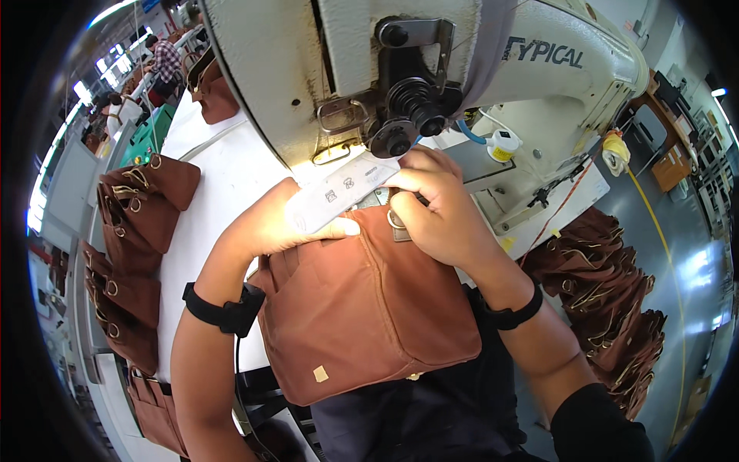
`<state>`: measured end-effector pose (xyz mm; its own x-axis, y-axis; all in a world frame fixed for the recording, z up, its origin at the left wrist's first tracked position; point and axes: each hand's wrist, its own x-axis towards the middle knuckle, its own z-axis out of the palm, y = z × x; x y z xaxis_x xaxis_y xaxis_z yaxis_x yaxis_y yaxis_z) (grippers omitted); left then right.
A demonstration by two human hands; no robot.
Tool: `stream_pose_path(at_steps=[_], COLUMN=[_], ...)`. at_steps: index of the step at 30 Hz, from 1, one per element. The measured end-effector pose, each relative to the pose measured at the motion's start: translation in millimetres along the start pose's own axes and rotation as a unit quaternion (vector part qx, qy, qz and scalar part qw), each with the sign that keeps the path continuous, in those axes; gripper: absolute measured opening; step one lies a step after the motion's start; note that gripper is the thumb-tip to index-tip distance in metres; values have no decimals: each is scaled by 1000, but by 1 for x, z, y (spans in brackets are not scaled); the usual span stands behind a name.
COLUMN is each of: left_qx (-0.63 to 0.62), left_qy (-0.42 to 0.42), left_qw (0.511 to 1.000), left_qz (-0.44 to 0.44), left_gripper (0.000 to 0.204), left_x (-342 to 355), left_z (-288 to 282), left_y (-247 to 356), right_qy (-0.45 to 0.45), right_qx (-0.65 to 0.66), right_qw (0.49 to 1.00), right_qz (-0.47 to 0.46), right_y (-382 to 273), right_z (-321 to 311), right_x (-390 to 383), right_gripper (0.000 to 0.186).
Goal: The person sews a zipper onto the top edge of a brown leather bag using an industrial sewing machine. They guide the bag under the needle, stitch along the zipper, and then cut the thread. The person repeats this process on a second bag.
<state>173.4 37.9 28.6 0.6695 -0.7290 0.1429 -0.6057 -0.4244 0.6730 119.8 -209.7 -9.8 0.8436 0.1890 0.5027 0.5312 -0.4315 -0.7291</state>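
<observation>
A brown bag [346, 308] with a small gold tag rests against my lap, its top edge under the head of a cream industrial sewing machine [262, 92]. My left hand [308, 231] grips the top edge, thumb in front and other fingers mostly hidden behind a pale guard plate [327, 196] with printed symbols. My right hand [431, 212] has curled fingers at the top right of the bag, beside a metal ring on a darker strap [400, 235]. The needle area is hidden by the plate and hands.
Brown bags [135, 208] lie on the white table [192, 223] at left, another near the machine. A large pile of brown bags [608, 323] is at right. A blue-and-white canister [500, 146] stands on the machine bed. A person in a checked shirt [165, 61] sits farther back.
</observation>
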Motion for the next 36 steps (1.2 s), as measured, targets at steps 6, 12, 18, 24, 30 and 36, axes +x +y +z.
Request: stream_pose_path(at_steps=[6,12,18,24,30,36], left_qx=[17,3,-39,31,-39,-26], left_qy=[9,-16,-2,-14,-37,-16], left_qw=[999,996,999,999,986,999], left_qz=[30,85,27,-18,-159,-42], left_gripper=[85,77,79,65,53,58], left_x=[-2,9,2,1,-4,0], left_z=[0,-1,2,-5,-8,-8], left_y=[-2,-3,-8,10,12,9], right_qy=[-19,-9,138,-31,-20,-52], right_qx=[312,-94,-90,-137,-156,-189], right_qw=[940,993,984,965,972,965], right_qz=[138,-71,-64,223,173,177], right_y=[-16,-14,-14,-50,-50,-53], right_z=[-10,6,-10,-14,-9,-13], right_x=[6,0,-20,-23,-3,8], right_gripper=[13,23,20,57,45,39])
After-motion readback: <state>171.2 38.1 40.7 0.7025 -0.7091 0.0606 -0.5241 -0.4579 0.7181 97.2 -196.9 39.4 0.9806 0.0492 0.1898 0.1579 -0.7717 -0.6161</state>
